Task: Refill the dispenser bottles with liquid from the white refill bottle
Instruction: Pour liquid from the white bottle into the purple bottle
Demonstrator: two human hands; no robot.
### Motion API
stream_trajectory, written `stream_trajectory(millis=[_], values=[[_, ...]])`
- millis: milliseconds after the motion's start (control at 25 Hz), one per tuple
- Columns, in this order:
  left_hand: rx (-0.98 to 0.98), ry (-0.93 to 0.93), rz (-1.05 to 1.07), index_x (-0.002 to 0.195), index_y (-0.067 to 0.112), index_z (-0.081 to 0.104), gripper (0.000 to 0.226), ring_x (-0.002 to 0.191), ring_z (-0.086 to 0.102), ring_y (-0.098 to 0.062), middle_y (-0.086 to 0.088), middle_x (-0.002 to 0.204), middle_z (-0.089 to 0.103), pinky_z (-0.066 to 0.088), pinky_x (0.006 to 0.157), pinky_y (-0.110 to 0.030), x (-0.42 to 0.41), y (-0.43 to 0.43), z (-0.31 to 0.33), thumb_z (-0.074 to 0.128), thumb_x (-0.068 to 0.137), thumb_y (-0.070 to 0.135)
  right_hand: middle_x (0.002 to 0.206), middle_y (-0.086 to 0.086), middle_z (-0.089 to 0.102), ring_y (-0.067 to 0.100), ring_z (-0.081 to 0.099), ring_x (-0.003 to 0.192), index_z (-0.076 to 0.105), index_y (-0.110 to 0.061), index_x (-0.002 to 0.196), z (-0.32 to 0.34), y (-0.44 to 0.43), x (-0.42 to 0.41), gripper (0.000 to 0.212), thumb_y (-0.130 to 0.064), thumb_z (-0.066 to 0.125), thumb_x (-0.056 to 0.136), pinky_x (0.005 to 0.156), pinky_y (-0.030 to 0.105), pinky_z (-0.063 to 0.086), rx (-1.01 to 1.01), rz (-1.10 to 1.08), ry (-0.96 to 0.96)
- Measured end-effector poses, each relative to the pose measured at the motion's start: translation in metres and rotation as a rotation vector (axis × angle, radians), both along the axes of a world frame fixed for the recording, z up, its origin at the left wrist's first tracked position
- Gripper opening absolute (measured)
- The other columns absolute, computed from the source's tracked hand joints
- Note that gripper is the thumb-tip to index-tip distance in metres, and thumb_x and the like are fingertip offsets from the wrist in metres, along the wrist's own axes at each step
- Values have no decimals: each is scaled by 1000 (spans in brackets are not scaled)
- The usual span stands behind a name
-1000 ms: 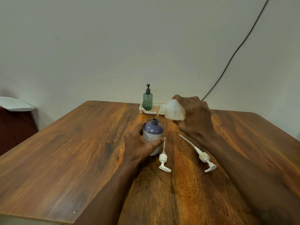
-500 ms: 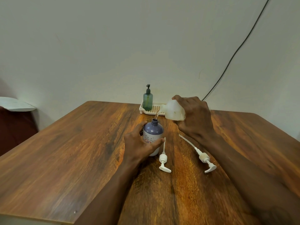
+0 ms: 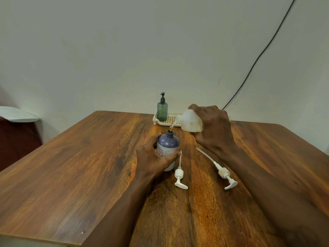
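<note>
Wooden bench [image 3: 71, 166] carries a purple dispenser bottle [image 3: 168, 143], upright and uncapped near the middle, with the left hand [image 3: 153, 157] at its side, the grip closed round the body between thumb and fingers. Just above and to its right, the right hand [image 3: 211, 127] has its grip closed round the white refill bottle [image 3: 190, 122], tipped sideways, and a thin stream [image 3: 171, 126] runs from the spout into the purple bottle's open neck. A short white pump [image 3: 179, 175] and a longer white pump [image 3: 223, 172] lie on the bench right of the purple bottle, while a green dispenser bottle [image 3: 162, 111] stands in a cream tray [image 3: 154, 120] at the far edge.
</note>
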State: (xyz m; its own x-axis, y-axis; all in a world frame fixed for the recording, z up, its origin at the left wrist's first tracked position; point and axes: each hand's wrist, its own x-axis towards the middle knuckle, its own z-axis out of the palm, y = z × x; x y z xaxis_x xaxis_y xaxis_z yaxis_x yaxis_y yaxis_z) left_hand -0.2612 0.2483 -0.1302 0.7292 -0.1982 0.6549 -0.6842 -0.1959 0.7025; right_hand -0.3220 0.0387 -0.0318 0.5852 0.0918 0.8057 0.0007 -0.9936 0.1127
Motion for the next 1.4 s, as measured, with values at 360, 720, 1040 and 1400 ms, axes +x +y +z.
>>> stream_trajectory(millis=[360,720,1040,1400], values=[[-8,1,-3,135,24,59,80,108,60,13,17,121,65,55,87,-13,-2,1,0,93,67,51,121,9,70,32,64,106,55,-20,136,-1,0,2,85,-36,91,61,88,48,53,0,-8,3],[-12,-4,-7,134,24,60,79,107,60,12,17,120,65,56,87,-17,-2,1,1,93,67,49,119,10,71,33,65,105,56,-19,136,-1,0,2,85,-34,91,60,88,48,53,1,-6,1],[-12,8,-8,134,24,60,81,106,61,11,16,120,66,58,86,-19,-2,1,1,92,66,53,121,10,70,32,64,107,55,-20,137,-1,0,3,86,-33,91,60,88,48,51,-2,-5,7],[-14,12,-15,136,24,59,83,108,63,4,13,124,67,59,88,-23,0,2,-1,91,66,55,122,8,70,31,63,108,54,-21,137,-3,-1,3,83,-35,89,62,89,48,50,-8,-12,18]])
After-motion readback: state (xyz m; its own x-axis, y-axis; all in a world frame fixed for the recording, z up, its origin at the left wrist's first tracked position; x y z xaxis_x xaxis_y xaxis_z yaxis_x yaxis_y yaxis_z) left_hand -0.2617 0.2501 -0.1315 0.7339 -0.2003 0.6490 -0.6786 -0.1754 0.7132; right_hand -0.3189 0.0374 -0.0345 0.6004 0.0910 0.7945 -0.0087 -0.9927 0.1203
